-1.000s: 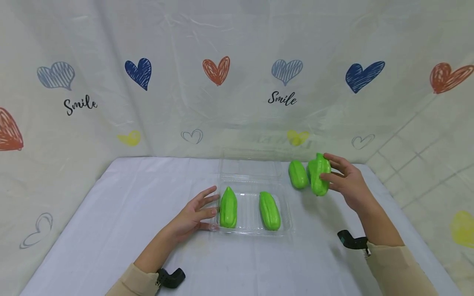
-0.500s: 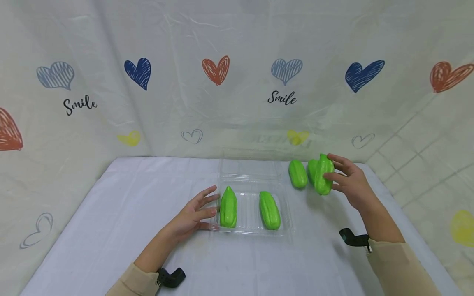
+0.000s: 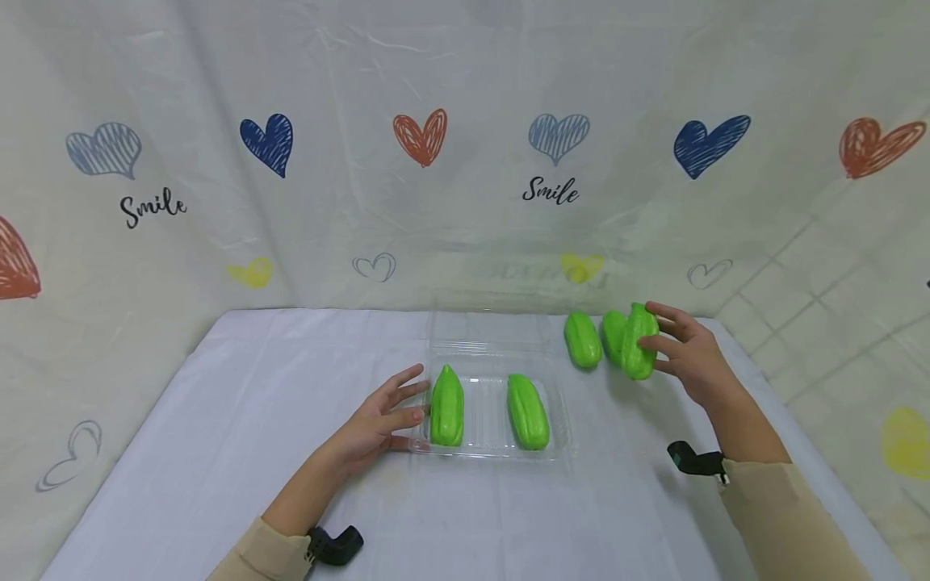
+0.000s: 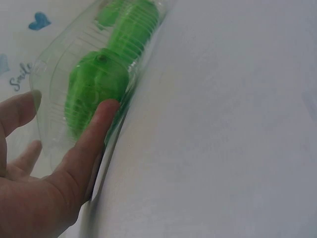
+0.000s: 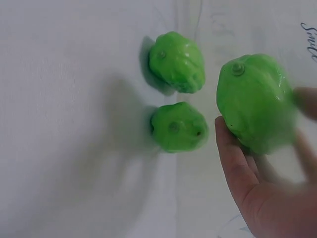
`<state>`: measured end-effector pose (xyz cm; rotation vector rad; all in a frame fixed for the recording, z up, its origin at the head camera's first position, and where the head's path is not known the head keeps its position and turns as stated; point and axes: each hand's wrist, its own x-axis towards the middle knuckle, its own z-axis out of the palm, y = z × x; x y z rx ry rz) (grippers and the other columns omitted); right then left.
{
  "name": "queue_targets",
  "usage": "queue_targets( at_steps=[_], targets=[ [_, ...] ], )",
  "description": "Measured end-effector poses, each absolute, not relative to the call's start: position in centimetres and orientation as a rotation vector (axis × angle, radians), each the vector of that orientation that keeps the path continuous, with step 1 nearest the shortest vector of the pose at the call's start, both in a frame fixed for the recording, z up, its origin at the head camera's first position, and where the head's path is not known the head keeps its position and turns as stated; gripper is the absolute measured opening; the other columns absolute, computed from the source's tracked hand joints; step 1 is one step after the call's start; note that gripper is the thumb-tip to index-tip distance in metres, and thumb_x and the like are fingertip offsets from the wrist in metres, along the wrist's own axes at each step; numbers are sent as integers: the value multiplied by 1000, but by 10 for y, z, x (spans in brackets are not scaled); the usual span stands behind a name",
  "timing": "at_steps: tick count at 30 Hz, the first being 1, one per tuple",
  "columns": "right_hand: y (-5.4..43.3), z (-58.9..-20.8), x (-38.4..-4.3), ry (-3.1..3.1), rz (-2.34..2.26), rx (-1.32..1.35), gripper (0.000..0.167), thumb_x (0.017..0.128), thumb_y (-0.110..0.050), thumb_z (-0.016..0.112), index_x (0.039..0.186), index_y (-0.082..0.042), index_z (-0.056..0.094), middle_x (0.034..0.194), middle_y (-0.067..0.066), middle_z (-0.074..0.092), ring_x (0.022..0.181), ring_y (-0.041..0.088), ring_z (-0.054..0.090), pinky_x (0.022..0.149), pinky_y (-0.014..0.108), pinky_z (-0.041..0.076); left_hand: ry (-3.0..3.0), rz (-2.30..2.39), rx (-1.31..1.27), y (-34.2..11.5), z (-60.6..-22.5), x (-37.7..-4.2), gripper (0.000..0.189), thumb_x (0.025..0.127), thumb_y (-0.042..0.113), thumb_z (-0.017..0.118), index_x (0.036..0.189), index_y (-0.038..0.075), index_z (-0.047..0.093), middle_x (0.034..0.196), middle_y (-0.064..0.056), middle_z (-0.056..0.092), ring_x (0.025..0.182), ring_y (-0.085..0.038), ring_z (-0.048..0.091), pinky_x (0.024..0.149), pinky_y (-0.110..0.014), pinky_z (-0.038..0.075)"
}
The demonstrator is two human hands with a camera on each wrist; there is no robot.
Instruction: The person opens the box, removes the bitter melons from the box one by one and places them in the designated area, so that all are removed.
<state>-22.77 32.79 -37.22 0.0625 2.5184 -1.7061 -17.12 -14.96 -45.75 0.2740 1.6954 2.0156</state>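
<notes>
My right hand [image 3: 690, 355] holds a glossy green ridged model fruit [image 3: 640, 343] between thumb and fingers, off the cloth in the right wrist view. Just left of it stands a similar green fruit [image 3: 613, 332], partly hidden in the head view, and a further green fruit [image 3: 583, 339] lies beside that one. A clear plastic box [image 3: 483, 456] rests at the table's middle with a green fruit [image 3: 447, 406] at its left side and another green fruit [image 3: 528, 411] at its right. With fingers spread, my left hand [image 3: 378, 424] touches the box's left end.
The clear lid [image 3: 490, 331] is hinged back behind the box. White cloth [image 3: 487, 524] covers the table, whose far edge meets a curtain [image 3: 479, 226] printed with hearts. A black wrist camera [image 3: 334, 546] sits at each sleeve cuff.
My right hand has moved slightly right with the green fruit in it, uncovering more of the fruit behind. The left hand and box have stayed in place.
</notes>
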Motion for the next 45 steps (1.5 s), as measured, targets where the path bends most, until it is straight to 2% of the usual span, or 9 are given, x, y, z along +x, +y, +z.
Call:
queue_targets(
  at_steps=[12, 17, 21, 26, 28, 38, 45],
  targets=[
    [340, -373, -233, 2538, -1680, 98, 69, 100, -24, 59, 160, -23, 24, 162, 27, 15, 113, 4, 48, 80, 16, 54, 1693, 2012, 270, -149, -458, -172, 75, 99, 7, 59, 159, 27, 20, 163, -9, 24, 143, -42, 37, 88, -51, 57],
    [344, -376, -240, 2533, -1682, 101, 70, 100, -22, 59, 160, -20, 23, 162, 28, 14, 110, 2, 49, 79, 16, 54, 1686, 2016, 267, -150, -458, -172, 74, 99, 6, 58, 159, 26, 20, 163, -10, 24, 143, -42, 36, 88, -51, 57],
    [348, -378, -245, 2544, -1665, 121, 69, 100, -22, 58, 160, -21, 23, 162, 28, 14, 116, 10, 49, 79, 17, 54, 1685, 2016, 270, -150, -458, -172, 74, 99, 6, 58, 159, 26, 20, 163, -9, 24, 143, -42, 37, 87, -51, 57],
    [351, -380, -248, 2553, -1650, 147, 68, 101, -23, 56, 160, -22, 23, 163, 26, 14, 135, 33, 40, 78, 16, 54, 1688, 2013, 273, -149, -457, -171, 75, 99, 6, 58, 160, 26, 20, 163, -9, 24, 142, -41, 38, 87, -50, 57],
    [352, -381, -250, 2555, -1649, 155, 68, 101, -23, 56, 160, -22, 23, 163, 26, 14, 140, 39, 34, 77, 15, 53, 1689, 2012, 274, -149, -457, -172, 74, 99, 5, 58, 160, 26, 20, 163, -9, 24, 142, -41, 38, 87, -50, 58],
    [356, -387, -257, 2569, -1608, 187, 69, 100, -20, 56, 160, -19, 22, 163, 26, 15, 142, 42, 32, 80, 20, 53, 1683, 2016, 272, -149, -458, -173, 74, 99, 5, 58, 160, 26, 20, 163, -9, 23, 142, -41, 37, 86, -51, 57],
    [360, -391, -265, 2566, -1594, 214, 70, 99, -18, 56, 160, -18, 22, 163, 25, 14, 144, 44, 29, 77, 18, 50, 1675, 2020, 273, -150, -458, -172, 74, 99, 5, 57, 160, 26, 20, 163, -10, 23, 142, -41, 37, 87, -51, 57]
  ],
)
